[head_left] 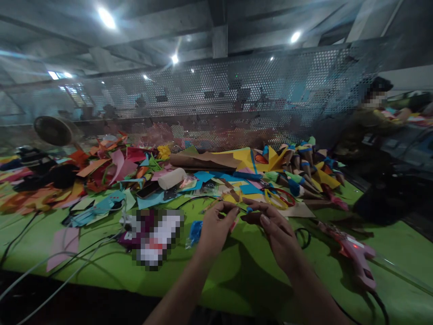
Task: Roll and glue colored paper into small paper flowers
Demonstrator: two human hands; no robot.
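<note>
My left hand (216, 225) is raised over the front of the green table, thumb and forefinger pinched together. Close beside it, my right hand (277, 230) has its fingers bent around a small dark brown piece with a blue bit (249, 210) at its top. The fingertips of both hands meet near this piece; a thin dark part reaches towards the left fingers. Its exact kind is too small and blurred to tell. A small blue plastic packet (195, 232) lies just left of my left hand. Behind my right hand are scissors (287, 196) with red and yellow handles.
A pink glue gun (358, 257) lies at right, its cord running off the front. Coloured paper scraps (101, 167), a white roll (172, 178) and brown paper cones (304, 164) cover the table's back. Cables (77, 257) cross the left. A person (368, 117) sits beyond, at right.
</note>
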